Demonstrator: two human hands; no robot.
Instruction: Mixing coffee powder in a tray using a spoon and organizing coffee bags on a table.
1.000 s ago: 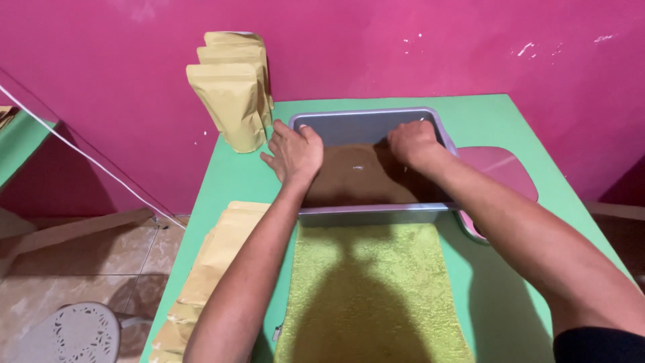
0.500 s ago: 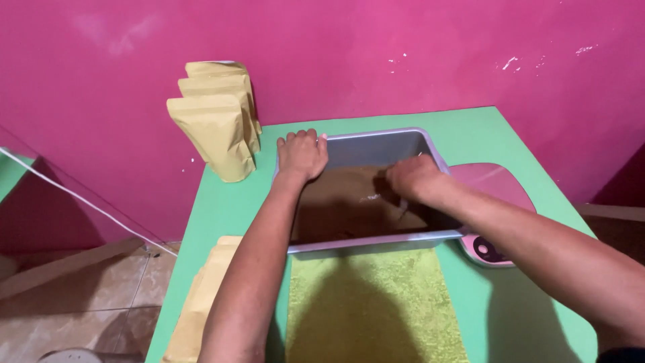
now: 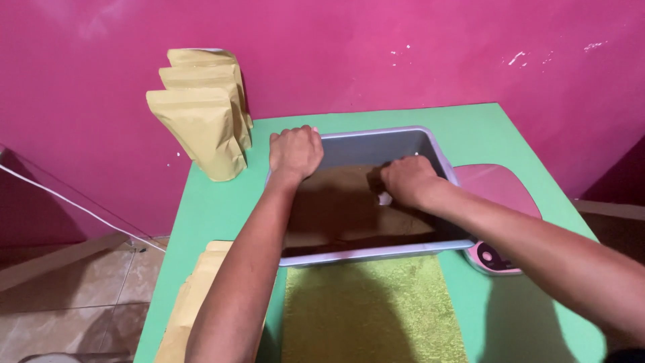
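- Gray tub (image 3: 403, 142): rectangular plastic bin w/ rounded corners, centre of the green table (image 3: 484, 128); floor covered by brown powder (image 3: 336, 208), inner walls bare gray above it.
- Left hand (image 3: 295, 151): curled over the tub's far-left corner, fingers folded onto the rim, gripping it.
- Right hand (image 3: 406, 180): inside the tub, right of centre, knuckles up, fingers closed around a small white object (image 3: 385, 199) resting on the powder; object mostly hidden, kind unclear.
- Yellow-green towel (image 3: 369, 309): flat, touching the tub's near wall.
- Pink scale (image 3: 500, 195): just beside the tub's right wall, partly tucked under the right forearm.
- Standing kraft pouches (image 3: 205, 128): upright cluster left of the tub, near its far-left corner, against the pink wall.
- Flat kraft pouches (image 3: 191, 302): stacked near-left of the tub, at the table's left edge.
- Open room: bare table behind the tub and to its far right.
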